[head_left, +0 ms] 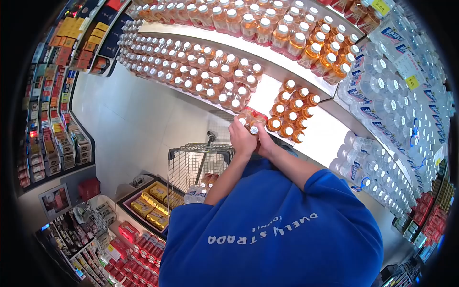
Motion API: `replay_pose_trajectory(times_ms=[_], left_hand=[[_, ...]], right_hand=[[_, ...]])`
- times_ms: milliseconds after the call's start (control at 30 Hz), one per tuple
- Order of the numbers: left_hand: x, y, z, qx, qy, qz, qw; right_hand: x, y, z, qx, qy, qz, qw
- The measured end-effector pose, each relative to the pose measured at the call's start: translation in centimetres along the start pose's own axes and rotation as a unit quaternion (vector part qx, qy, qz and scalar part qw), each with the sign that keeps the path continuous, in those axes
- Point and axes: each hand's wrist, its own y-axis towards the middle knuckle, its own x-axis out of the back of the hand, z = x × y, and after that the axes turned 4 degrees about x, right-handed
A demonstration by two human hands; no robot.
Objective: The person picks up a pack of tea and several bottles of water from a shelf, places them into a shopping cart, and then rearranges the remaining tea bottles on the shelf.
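Head view: my left hand (241,137) and right hand (267,143) both clamp the bottles (251,119), caps pointing toward me, just off the shelf (321,137) edge.

bottles (251,119): clear glossy plastic; caps (254,130) smooth white plastic. cart (191,165): bare metal wire, dull shine. shirt (287,239): matt blue cloth. shelf (296,72): smooth glossy white. floor (129,124): smooth pale tile.

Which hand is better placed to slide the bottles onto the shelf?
Left, likely: the left hand reaches higher along the bottles, up by their caps; the right hand sits lower, behind them.
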Motion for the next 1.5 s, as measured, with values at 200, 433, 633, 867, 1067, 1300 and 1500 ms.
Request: replay_pose_trajectory(times_ms=[200,433,633,867,1067,1300,1500], left_hand=[[-1.2,1.5,-0.1,-0.043,-0.004,0.025,0.999],[-4.6,1.9,2.3,0.055,-0.243,0.013,0.968],[-7.8,3.3,2.7,0.137,-0.528,0.115,0.83],[-9.1,3.5,1.8,0.148,-0.492,0.081,0.854],[-10.2,5.7,-0.3,0.212,-0.427,0.128,0.87],[-11.2,5.2,-0.6,0.159,-0.469,0.069,0.866],[-7.7,4.7,-2.4,0.19,-0.435,0.157,0.866]], right_hand=[[0.1,0.9,2.2,-0.013,-0.007,-0.032,0.999],[-0.6,2.8,4.3,0.004,0.078,-0.013,0.997],[-2.5,0.9,5.1,0.007,0.101,-0.086,0.991],[0.5,1.4,2.4,0.069,0.036,-0.096,0.992],[1.1,1.6,3.5,0.129,0.034,-0.098,0.986],[1.2,0.3,3.3,0.144,0.04,-0.096,0.984],[0.6,-0.6,2.7,0.188,0.006,-0.112,0.976]])
